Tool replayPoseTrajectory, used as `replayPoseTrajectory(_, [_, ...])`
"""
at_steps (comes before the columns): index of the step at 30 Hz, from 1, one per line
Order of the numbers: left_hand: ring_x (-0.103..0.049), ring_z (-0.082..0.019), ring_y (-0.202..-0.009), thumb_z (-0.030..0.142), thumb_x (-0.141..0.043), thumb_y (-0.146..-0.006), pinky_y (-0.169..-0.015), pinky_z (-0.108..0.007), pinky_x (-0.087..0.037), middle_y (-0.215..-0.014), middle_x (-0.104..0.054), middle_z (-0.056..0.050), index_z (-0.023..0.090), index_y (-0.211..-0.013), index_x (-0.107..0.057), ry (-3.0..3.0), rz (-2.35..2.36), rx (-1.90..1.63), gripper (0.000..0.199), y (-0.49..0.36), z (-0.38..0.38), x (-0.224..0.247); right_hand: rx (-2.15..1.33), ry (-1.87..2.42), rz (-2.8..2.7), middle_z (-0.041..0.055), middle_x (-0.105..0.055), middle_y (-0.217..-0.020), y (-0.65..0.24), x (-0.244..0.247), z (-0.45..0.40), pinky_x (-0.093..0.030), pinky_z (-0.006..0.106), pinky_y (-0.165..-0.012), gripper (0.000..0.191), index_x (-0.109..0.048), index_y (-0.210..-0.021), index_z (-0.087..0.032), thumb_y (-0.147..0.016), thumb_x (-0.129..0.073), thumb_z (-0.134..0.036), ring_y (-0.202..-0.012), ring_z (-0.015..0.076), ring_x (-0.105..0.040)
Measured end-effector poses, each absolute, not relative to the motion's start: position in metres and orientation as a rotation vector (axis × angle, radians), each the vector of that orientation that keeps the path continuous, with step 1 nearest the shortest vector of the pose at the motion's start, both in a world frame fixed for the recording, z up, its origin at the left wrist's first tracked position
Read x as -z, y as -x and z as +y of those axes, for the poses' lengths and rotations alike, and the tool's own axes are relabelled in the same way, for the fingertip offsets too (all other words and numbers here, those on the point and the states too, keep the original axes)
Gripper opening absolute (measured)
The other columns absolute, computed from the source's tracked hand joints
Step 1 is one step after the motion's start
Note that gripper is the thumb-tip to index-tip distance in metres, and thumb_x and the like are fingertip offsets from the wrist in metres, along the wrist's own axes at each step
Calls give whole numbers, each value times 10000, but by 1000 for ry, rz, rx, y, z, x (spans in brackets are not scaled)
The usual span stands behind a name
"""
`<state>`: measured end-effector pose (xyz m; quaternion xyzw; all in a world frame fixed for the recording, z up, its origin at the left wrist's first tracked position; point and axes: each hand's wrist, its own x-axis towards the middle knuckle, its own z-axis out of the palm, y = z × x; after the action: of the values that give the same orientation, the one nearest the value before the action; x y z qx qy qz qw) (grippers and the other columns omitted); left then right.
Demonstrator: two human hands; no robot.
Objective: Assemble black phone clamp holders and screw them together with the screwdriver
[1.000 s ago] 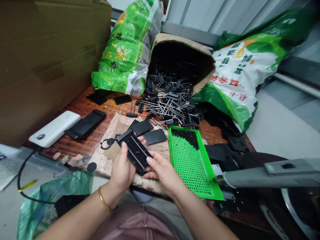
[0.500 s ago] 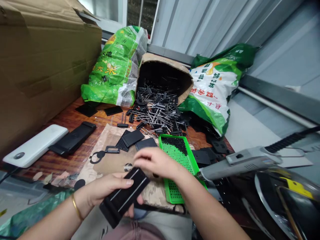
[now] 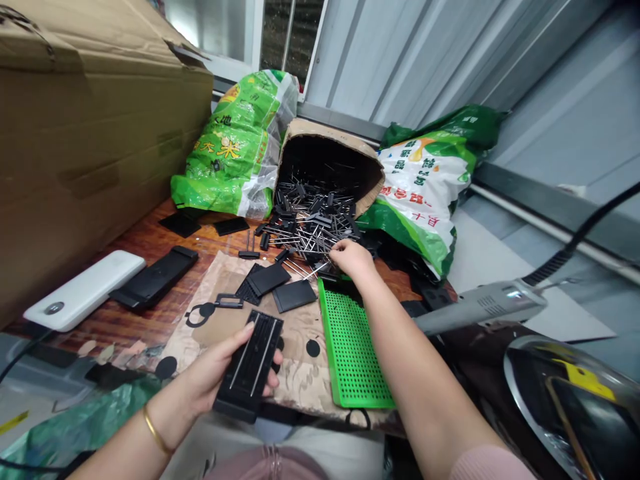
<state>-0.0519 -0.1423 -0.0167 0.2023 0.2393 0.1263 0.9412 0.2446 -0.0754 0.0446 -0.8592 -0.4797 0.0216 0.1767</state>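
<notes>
My left hand (image 3: 220, 367) is wrapped round a long black plastic bracket (image 3: 250, 367) with two thin metal rods running along its face. The thumb lies on its left edge, and the fingertips show at its right. My right hand (image 3: 353, 259) is at the front of a pile of black clips with metal rods (image 3: 315, 220), its fingers pinched together among the rods. Whether a part is between those fingertips cannot be made out. Below the right hand, partly behind the forearm, lies a green perforated tray (image 3: 353, 347) with small black bits at its far end.
The pile spills from an open cardboard box (image 3: 333, 130) between two plastic sacks. Flat black plates (image 3: 295, 295) lie on a cardboard sheet. Further left are another black bracket (image 3: 155, 277) and a white power bank (image 3: 85, 290). A grey-handled tool (image 3: 490, 307) sits at right.
My right hand has moved away from the bracket, forward to the pile of rods. My left hand has turned the bracket more upright in view while keeping hold of it.
</notes>
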Motion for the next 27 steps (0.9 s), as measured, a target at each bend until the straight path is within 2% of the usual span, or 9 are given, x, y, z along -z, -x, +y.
replayPoseTrajectory(4, [-702, -219, -715, 588, -478, -854, -668, -302, -555, -855, -729, -163, 64, -961, -700, -409, 513, -311, 579, 53, -138, 18, 227, 2350, -1287, 104, -701, -909, -243, -63, -105, -448, 353, -760, 318, -614, -1068, -195, -818, -477, -336, -856, 257, -647])
replayPoseTrajectory(7, [-705, -227, -763, 592, -383, -893, -709, -308, -555, -887, -725, -179, 45, -985, -687, -415, 524, -313, 633, 51, -136, 21, 367, 2174, -1247, 76, -672, -848, -237, -65, -134, -454, 350, -734, 290, -585, -1050, -188, -787, -519, -289, -769, 227, -630])
replayPoseTrajectory(9, [-707, -228, -768, 582, -341, -911, -715, -307, -554, -896, -724, -180, 38, -978, -685, -404, 533, -305, 646, 49, -135, 20, 296, 1968, -1243, 35, -649, -810, -230, -58, -152, -469, 319, -669, 267, -574, -1025, -201, -770, -548, -275, -664, 177, -601])
replayPoseTrajectory(11, [-707, -225, -736, 560, -327, -923, -691, -309, -556, -879, -728, -155, 59, -962, -686, -389, 535, -328, 618, 48, -135, 18, 77, 1818, -1360, 28, -650, -853, -220, -45, -167, -490, 299, -642, 291, -558, -1080, -213, -797, -534, -276, -669, 158, -603])
replayPoseTrajectory(15, [-701, -217, -667, 534, -345, -927, -630, -325, -559, -870, -735, -97, 132, -990, -682, -379, 551, -406, 528, 51, -137, 13, -150, 1746, -1835, 81, -663, -1078, -199, -17, -185, -527, 350, -785, 417, -512, -1277, -221, -865, -445, -224, -940, 206, -643])
replayPoseTrajectory(18, [-705, -218, -686, 513, -376, -925, -623, -305, -554, -867, -737, -110, 122, -997, -684, -405, 619, -389, 503, 53, -140, 13, -55, 1777, -2079, 105, -666, -1092, -190, -9, -188, -525, 381, -832, 395, -539, -1268, -187, -892, -416, -193, -991, 235, -638])
replayPoseTrajectory(24, [-704, -207, -735, 477, -376, -938, -680, -290, -554, -918, -735, -118, 89, -959, -697, -473, 686, -424, 504, 49, -145, 11, 259, 1914, -2148, 138, -685, -937, -187, -17, -182, -523, 425, -772, 304, -647, -1077, -117, -916, -462, -296, -868, 278, -643])
replayPoseTrajectory(27, [-700, -206, -751, 507, -317, -946, -689, -289, -554, -913, -731, -132, 72, -937, -703, -479, 695, -447, 581, 49, -145, 8, 184, 1882, -2035, 143, -695, -936, -191, -24, -182, -525, 427, -749, 345, -638, -1136, -118, -925, -435, -301, -851, 275, -651])
